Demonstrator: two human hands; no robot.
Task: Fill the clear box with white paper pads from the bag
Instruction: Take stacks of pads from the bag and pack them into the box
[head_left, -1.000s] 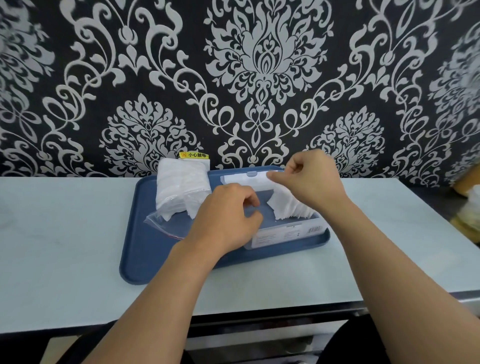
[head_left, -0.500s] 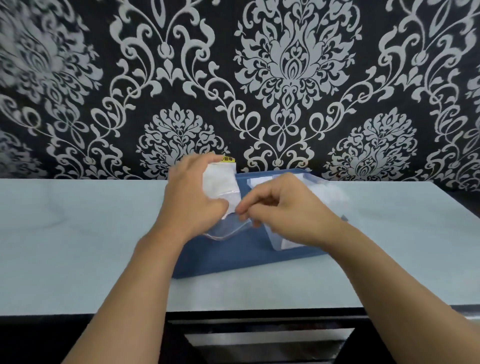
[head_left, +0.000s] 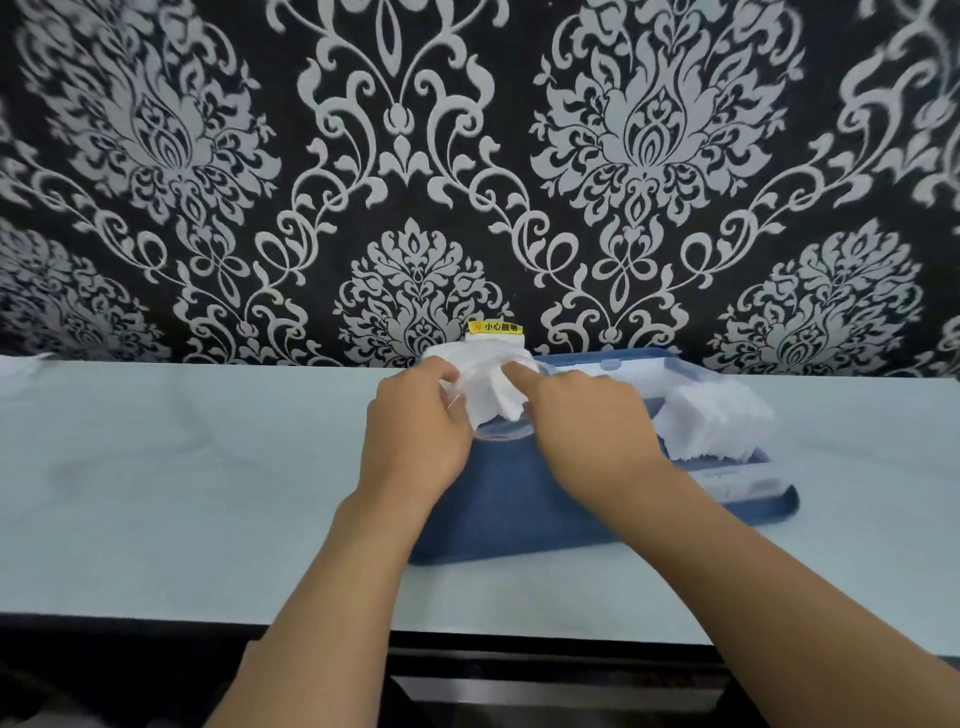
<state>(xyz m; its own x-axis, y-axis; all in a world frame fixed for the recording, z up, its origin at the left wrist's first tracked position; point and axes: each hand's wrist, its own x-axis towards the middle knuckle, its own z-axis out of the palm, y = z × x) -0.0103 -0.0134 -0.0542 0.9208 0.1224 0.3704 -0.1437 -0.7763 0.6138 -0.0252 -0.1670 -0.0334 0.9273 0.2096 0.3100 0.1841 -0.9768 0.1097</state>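
A clear plastic bag (head_left: 485, 374) of white paper pads sits at the back left of a blue tray (head_left: 519, 519). My left hand (head_left: 415, 441) grips the bag's left side near its mouth. My right hand (head_left: 587, 431) reaches into the bag's mouth, its fingers on the white pads (head_left: 493, 402) there; I cannot see whether it pinches them. To the right on the tray stands the clear box (head_left: 727, 467), its lid (head_left: 613, 364) open at the back, with a stack of white pads (head_left: 711, 421) standing out of it.
The tray lies on a pale counter (head_left: 182, 493) against a black-and-silver patterned wall. A yellow warning label (head_left: 494, 328) sticks to the wall just behind the bag. The counter's front edge runs below my forearms.
My right hand left the pads in the box and moved left to the bag's mouth. My left hand shifted from the tray's middle to grip the bag. The camera turned left.
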